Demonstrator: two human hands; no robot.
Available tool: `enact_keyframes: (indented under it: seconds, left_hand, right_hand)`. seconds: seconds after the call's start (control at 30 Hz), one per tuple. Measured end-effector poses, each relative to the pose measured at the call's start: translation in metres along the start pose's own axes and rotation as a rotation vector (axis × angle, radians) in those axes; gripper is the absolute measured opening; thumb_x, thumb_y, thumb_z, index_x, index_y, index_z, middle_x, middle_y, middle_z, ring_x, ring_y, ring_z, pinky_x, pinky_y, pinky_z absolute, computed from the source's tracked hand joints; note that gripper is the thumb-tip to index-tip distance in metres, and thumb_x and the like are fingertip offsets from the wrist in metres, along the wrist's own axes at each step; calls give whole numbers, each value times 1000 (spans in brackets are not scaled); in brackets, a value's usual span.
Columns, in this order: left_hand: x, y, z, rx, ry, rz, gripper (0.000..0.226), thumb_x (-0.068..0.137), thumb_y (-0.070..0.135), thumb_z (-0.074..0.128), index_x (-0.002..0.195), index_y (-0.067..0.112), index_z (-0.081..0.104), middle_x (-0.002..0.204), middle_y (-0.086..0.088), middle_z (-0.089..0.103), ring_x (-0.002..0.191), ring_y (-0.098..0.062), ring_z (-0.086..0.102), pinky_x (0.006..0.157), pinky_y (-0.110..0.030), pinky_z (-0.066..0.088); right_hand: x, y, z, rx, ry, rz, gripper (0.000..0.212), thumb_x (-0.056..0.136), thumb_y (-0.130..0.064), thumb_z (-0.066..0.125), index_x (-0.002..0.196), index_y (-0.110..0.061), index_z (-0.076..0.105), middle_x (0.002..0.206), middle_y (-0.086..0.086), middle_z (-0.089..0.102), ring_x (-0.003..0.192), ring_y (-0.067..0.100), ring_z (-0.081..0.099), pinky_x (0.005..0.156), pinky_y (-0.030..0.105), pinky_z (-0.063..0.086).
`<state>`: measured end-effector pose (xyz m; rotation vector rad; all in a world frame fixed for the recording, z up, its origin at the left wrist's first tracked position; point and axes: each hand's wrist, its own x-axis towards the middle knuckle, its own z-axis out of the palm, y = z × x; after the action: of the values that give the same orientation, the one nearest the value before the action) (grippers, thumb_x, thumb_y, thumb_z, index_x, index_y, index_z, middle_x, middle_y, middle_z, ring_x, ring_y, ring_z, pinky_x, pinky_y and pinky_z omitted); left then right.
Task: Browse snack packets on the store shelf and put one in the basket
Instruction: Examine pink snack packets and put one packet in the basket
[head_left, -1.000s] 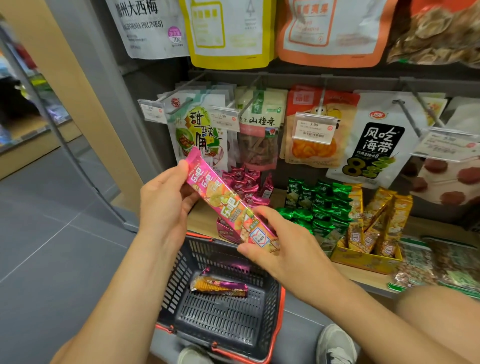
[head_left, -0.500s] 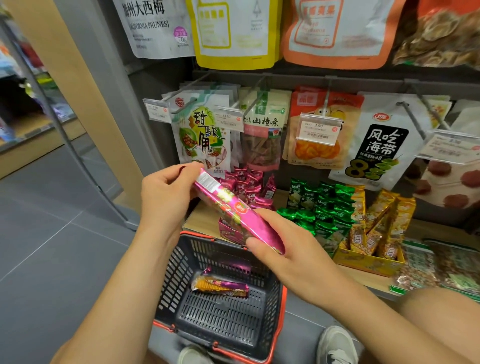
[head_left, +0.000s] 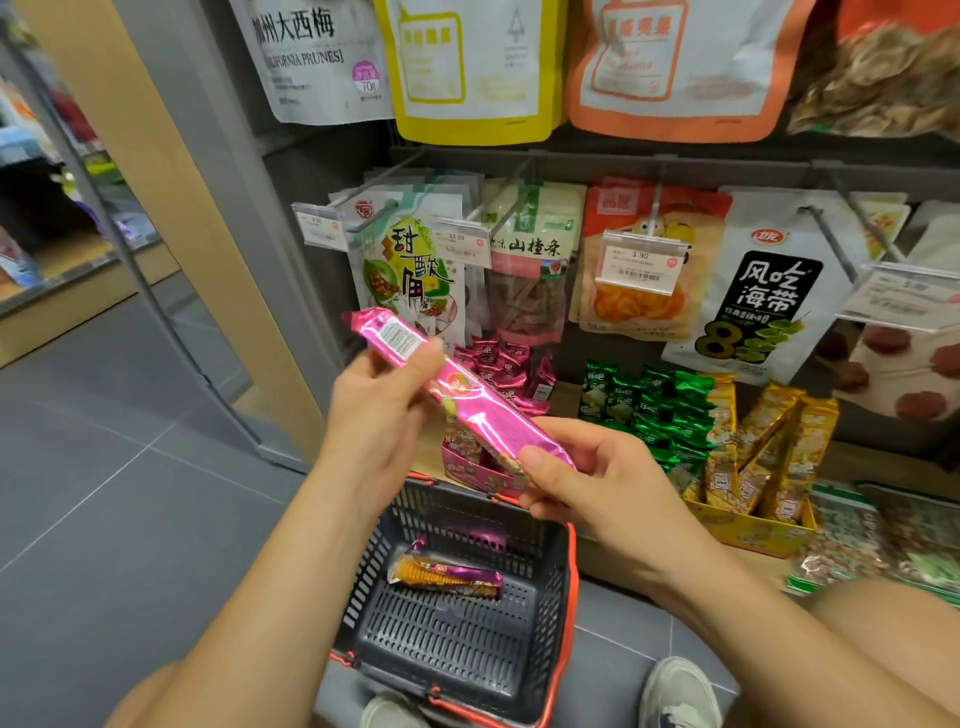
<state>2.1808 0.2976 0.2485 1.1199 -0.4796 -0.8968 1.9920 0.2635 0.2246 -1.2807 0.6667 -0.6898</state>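
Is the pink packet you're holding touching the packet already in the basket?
Apart. The head view shows the pink packet held up between the left hand and right hand, well above the basket, where the orange-and-purple packet lies on the floor.

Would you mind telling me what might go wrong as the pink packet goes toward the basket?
1. The long glossy pink foil packet is pinched only at its ends by the left hand and right hand; it may slip.
2. It hangs over the far rim of the dark plastic basket with the red rim, so a drop could land outside.
3. It could land on the orange-and-purple packet already inside.
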Motion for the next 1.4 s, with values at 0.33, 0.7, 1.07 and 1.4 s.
enact_keyframes:
  seconds: [0.33, 0.7, 1.07, 1.4]
  left_hand:
    - [-14, -22, 15, 502, -359, -149, 41, 68, 31, 79, 103, 13, 67, 90, -5, 76, 82, -20, 73, 67, -26, 56]
    - [-25, -11, 0, 918, -750, -58, 42, 81, 16, 78, 119, 29, 65, 106, 2, 71, 97, -18, 67, 86, -29, 54]
    - [-12, 5, -23, 813, -446, 18, 64, 50, 44, 89, 110, 31, 72, 99, 2, 75, 92, -23, 71, 86, -40, 57]
    - [-10, 13, -31, 434, -323, -174, 43, 57, 25, 82, 99, 18, 75, 105, -17, 72, 98, -29, 68, 89, -42, 51]
  right_hand:
    - [7, 2, -5, -235, 29, 23, 26, 84, -30, 69, 106, -19, 63, 91, 7, 67, 74, 22, 71, 70, 34, 61]
    - [11, -21, -24, 31, 369, -67, 29, 88, -22, 68, 110, -10, 53, 97, 11, 71, 77, 19, 73, 57, 30, 57]
    - [13, -25, -42, 217, 441, -25, 18, 89, -22, 67, 102, -17, 55, 79, -2, 74, 78, 20, 74, 60, 29, 58]
    - [10, -31, -54, 352, 311, 60, 37, 75, 1, 71, 108, -14, 62, 95, 11, 76, 84, 32, 74, 60, 26, 58]
